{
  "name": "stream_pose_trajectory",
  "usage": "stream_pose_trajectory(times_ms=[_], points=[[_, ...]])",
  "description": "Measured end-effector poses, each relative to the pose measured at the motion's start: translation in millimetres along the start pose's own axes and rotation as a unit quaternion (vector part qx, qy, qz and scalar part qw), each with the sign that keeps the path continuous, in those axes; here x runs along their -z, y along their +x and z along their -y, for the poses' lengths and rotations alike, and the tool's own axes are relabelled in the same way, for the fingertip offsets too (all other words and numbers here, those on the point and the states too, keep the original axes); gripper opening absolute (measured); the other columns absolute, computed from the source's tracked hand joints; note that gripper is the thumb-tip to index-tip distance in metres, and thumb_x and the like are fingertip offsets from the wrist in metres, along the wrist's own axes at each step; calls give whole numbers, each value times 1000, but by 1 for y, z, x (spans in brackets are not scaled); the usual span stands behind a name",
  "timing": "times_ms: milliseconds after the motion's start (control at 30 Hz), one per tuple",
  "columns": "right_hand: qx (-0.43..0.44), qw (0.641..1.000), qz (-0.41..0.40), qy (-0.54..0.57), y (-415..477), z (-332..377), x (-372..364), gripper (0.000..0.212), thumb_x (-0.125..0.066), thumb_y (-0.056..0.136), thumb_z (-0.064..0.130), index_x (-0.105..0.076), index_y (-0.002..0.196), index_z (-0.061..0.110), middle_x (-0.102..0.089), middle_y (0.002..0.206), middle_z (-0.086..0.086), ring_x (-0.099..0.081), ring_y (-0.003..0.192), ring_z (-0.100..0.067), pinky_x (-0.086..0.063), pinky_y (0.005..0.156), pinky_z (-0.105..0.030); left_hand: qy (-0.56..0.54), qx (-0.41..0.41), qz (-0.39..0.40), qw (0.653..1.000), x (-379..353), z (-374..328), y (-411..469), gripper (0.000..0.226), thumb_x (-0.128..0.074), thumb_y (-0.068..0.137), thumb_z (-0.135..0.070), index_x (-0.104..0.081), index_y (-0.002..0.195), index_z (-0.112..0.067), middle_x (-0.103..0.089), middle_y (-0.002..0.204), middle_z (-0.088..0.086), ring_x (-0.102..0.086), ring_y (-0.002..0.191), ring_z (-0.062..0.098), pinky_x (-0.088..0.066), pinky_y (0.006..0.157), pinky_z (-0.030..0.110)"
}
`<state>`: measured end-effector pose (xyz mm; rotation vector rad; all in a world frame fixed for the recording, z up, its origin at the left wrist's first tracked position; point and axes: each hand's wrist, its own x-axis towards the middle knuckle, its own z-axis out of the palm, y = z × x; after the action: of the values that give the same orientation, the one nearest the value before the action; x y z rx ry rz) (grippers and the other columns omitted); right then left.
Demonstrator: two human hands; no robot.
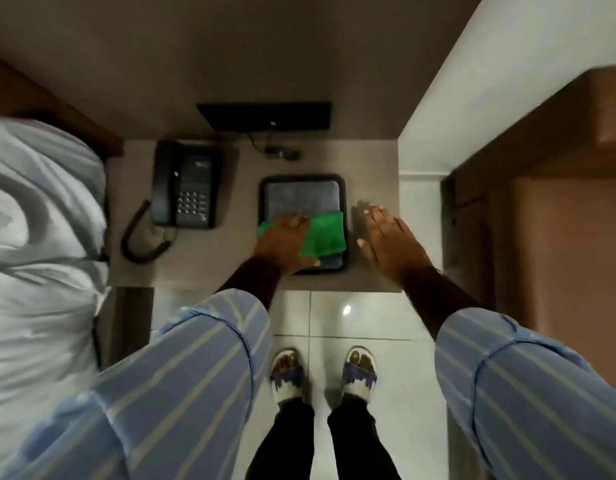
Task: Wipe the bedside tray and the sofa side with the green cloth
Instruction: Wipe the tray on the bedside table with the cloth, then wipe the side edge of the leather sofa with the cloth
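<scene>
A dark rectangular tray [301,180] with a grey inner mat lies on the grey bedside table [230,261]. A folded green cloth [325,235] is spread over the tray's near half. My left hand [285,242] presses flat on the cloth's left part, thumb at the tray's near rim. Just right of the tray, my right hand [389,242] rests flat on the table, fingers spread, with nothing in it. A brown sofa side [555,237] stands at the right.
A black desk phone [185,187] with a coiled cord sits left of the tray. A black wall panel [265,116] with a cable is behind it. Light bedding [40,237] fills the left. My sandalled feet [323,372] stand on pale floor tiles.
</scene>
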<state>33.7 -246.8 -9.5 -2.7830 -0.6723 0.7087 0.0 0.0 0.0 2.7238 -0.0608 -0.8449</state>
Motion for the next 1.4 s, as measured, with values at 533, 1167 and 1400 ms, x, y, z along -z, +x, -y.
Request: stream_pose_trajectory(times_ms=[533,1167,1400], points=[[-3,1000,2,-23,10,-24,-30,72,-44,108,36,-14,166,5,-14,176,-18,-12,164,-33,-17,135,-49,32,-5,-100,994,-11,1,38,38,-61,89,-11,-62,127,-5,-57,132,24,-55,118,47,-53,92,57],[-12,966,-237,-103,-228,96,391,81,-19,107,62,-8,168,9,-4,178,-11,-3,166,-28,-9,135,-45,138,-48,-406,902,355,-189,-279,38,-56,96,-26,-58,134,-22,-57,120,12,-61,104,34,-53,68,42],[-42,955,-260,-140,-356,111,375,87,-12,101,66,-7,168,10,-5,178,-12,-4,165,-30,-9,134,-47,124,-78,-422,894,324,-237,-377,39,-59,95,-26,-59,134,-22,-58,117,11,-62,100,33,-54,67,41]])
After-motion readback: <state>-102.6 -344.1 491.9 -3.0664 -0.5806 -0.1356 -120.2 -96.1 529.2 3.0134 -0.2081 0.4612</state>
